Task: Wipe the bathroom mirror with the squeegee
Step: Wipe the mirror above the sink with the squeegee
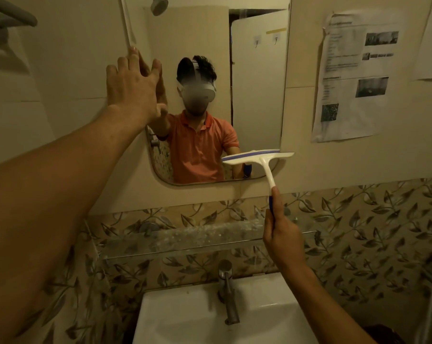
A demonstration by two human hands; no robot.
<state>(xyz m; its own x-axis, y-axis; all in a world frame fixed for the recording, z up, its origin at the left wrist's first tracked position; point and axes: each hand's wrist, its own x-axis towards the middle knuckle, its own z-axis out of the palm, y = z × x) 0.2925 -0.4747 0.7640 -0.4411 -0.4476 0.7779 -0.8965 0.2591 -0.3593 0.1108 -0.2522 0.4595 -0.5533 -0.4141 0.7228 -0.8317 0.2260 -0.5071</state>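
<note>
The right arm reaches up from low right, and the right hand [283, 234] is clenched round the blue end of the squeegee [262, 158] handle, one finger lying up the shaft. Above the grip, the white blade lies level on the lower right corner of the mirror [257, 95]. Up and far left of the grip, the left hand [133, 88] is raised, its fingers straight and spread against the mirror's left edge, holding nothing. Just below the grip runs a glass shelf [185, 240], with a tap [227, 291] and sink [185, 319] lower. Papers [353, 75] hang on the wall up to the right.

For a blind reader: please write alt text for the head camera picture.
The right hand holds a white squeegee by its blue grip, blade at the lower right corner of the mirror. The left hand, fingers straight, touches its upper left edge.
</note>
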